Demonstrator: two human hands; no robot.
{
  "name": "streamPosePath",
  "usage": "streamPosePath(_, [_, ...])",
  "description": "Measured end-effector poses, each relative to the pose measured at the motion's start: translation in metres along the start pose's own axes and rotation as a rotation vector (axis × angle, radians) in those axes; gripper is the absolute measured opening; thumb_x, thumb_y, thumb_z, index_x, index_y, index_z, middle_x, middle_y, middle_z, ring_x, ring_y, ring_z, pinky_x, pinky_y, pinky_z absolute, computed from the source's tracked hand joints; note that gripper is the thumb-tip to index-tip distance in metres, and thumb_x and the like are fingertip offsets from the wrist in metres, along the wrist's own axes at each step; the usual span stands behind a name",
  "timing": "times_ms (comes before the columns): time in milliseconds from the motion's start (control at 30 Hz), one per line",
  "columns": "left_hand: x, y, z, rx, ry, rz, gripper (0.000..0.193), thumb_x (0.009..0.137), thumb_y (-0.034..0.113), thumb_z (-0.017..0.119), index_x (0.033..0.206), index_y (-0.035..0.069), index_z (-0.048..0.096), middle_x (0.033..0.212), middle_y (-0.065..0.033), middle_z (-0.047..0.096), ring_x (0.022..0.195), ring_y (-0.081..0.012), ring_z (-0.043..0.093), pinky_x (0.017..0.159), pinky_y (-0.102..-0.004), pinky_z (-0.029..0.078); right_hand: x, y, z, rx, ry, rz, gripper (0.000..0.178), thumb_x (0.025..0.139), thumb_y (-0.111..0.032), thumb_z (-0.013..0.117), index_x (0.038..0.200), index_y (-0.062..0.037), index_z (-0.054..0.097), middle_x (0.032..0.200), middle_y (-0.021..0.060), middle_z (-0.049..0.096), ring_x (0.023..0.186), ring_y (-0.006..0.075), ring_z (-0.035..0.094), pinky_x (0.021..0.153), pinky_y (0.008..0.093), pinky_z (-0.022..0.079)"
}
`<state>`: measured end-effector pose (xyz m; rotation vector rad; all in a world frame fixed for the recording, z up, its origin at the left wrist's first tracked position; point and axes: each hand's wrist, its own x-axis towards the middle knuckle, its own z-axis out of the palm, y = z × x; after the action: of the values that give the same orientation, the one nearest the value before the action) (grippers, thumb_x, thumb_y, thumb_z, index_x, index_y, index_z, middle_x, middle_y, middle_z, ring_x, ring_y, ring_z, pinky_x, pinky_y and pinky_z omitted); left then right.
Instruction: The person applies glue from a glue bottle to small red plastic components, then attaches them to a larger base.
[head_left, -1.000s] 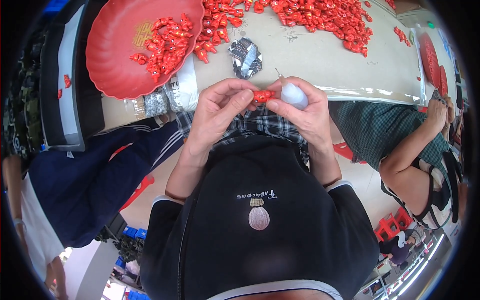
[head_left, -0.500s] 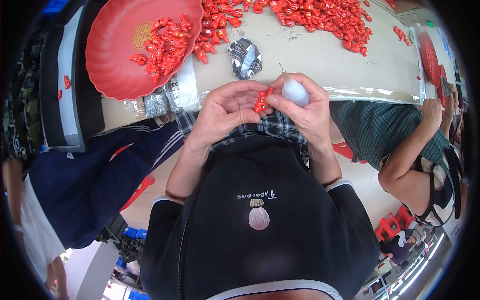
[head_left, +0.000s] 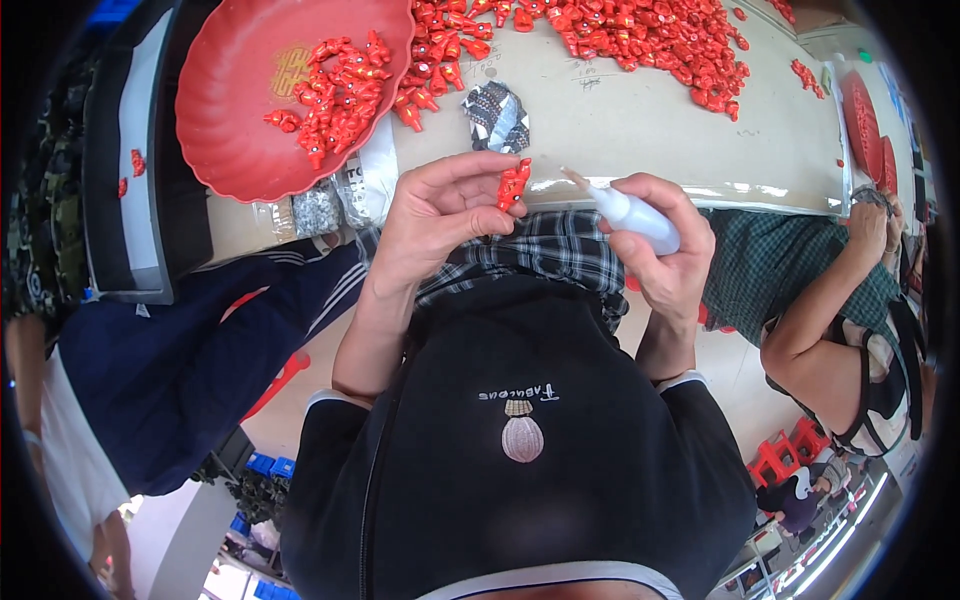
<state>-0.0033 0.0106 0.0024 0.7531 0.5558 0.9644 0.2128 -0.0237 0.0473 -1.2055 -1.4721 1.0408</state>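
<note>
Between the thumb and fingers of my left hand (head_left: 437,215) is a small red figurine (head_left: 513,186), held near the table's front edge. My right hand (head_left: 672,238) is wrapped round a translucent white squeeze bottle (head_left: 642,220) with a thin nozzle. The nozzle points up and left toward the figurine, with a gap between them. Just beyond my hands, a crumpled patterned cloth (head_left: 497,118) lies on the table. At the far left, a scalloped red plate (head_left: 225,130) holds many similar red figurines.
Loose red figurines (head_left: 660,45) are heaped along the back of the table (head_left: 620,125). A clear bag of grey bits (head_left: 316,212) sits by the front edge below the plate. People sit close on both sides; the one at right has a hand (head_left: 868,225) over the table edge.
My right hand has moved right, away from the figurine, with the squeeze bottle now tilted left. The left hand holds the figurine more upright, slightly further left.
</note>
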Motion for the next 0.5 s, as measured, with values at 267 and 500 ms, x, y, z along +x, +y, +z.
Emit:
streamPosePath(267, [-0.001,0.001,0.0,-0.008,0.017,-0.011,0.044,0.072,-0.007,0.063,0.113,-0.005,0.049,0.097,-0.012,0.06,0.083,-0.0165,0.061,0.073,-0.0242,0.05,-0.003,0.0,-0.006,0.038,0.047,-0.035,0.035,0.063,-0.005,0.074,0.094,0.0024,0.061,0.08,0.0083,0.064,0.071,0.0109,0.06,0.062,0.0209,0.046])
streamPosePath(500, [-0.001,0.0,0.001,0.027,0.008,0.013,0.047,0.07,-0.007,0.065,0.114,-0.005,0.048,0.101,-0.013,0.058,0.086,-0.0182,0.06,0.076,-0.0263,0.05,-0.001,0.001,-0.004,-0.003,0.025,-0.064,0.034,0.062,-0.005,0.075,0.093,0.0027,0.063,0.082,0.0103,0.065,0.071,0.0137,0.062,0.062,0.0218,0.047])
